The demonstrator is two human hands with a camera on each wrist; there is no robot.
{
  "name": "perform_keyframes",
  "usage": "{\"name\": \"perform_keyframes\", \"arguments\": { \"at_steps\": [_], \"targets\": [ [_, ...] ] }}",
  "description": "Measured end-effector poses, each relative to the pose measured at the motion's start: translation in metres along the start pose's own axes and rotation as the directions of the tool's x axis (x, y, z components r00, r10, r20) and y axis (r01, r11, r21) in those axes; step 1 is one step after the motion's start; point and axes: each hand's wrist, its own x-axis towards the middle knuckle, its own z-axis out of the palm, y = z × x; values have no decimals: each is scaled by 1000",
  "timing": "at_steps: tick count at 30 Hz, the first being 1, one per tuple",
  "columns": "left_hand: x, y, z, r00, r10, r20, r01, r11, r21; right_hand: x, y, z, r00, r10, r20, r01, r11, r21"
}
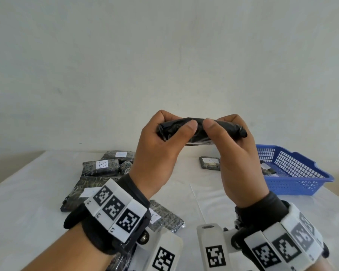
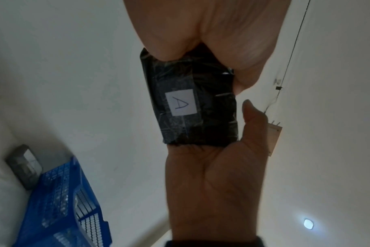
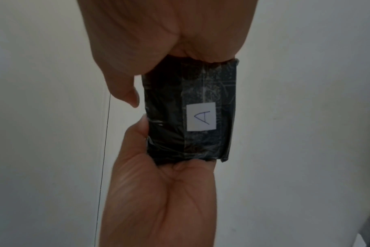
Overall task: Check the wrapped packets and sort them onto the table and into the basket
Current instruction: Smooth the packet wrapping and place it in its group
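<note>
both hands hold one black wrapped packet (image 1: pixel 201 130) up in the air above the bench (image 1: pixel 27 192), in front of a pale wall. the left hand (image 1: pixel 157 159) grips its left end and the right hand (image 1: pixel 237 161) grips its right end, each with the fingers (image 1: pixel 191 125) curled over the far side and the thumb pressed on the near side; the two thumb tips sit just beside each other at the middle of the packet. from the wrist views the face turned away from the person carries a small white label (image 2: pixel 181 102) with a handwritten "a", and clear tape runs across the dark wrap. down on the bench, to the left, lies a loose cluster of more dark packets, one of them showing a label marked "b" (image 1: pixel 102 164), and another packet (image 1: pixel 164 218) lies near the person, partly hidden behind the left wrist. a single packet labelled "a" (image 1: pixel 210 162) lies alone near the middle of the bench, well apart from that cluster. to the right stands a blue plastic basket (image 1: pixel 294 184) with slotted walls, and one dark packet (image 1: pixel 268 169) lies inside it. both wrists wear dark bands with white blocks printed with black square markers (image 1: pixel 114 208).
</note>
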Motion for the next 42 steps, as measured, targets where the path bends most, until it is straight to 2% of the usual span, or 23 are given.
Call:
{"name": "perform_keyframes", "arguments": {
  "at_steps": [12,19,23,27,30,35,39,42],
  "targets": [
    [2,7,-4,998,14,68,-17,999,40,2,-6,1,998,64,3,-64,998,1],
    [10,9,-18,981,-122,154,133,989,-64,2,-13,-4,985,122,121,-135,986,103],
    [10,5,-20,981,-151,117,155,988,-26,0,-12,-4,983,131,128,-142,987,79],
    [8,4,-18,975,-201,90,204,979,-23,1,-6,-3,986,150,78,-154,987,37],
    [7,6,-13,981,-149,122,143,988,49,2,-4,2,991,132,-10,-132,991,-20],
    [3,4,-4,993,-102,53,99,994,56,-1,-2,8,994,76,-83,-80,996,-47],
    [4,3,-4,985,-159,60,156,986,65,2,1,4,994,88,-59,-93,992,-81],
    [7,0,-10,973,-226,45,227,974,-14,1,0,-1,995,97,-4,-97,989,-112]
  ]
}}
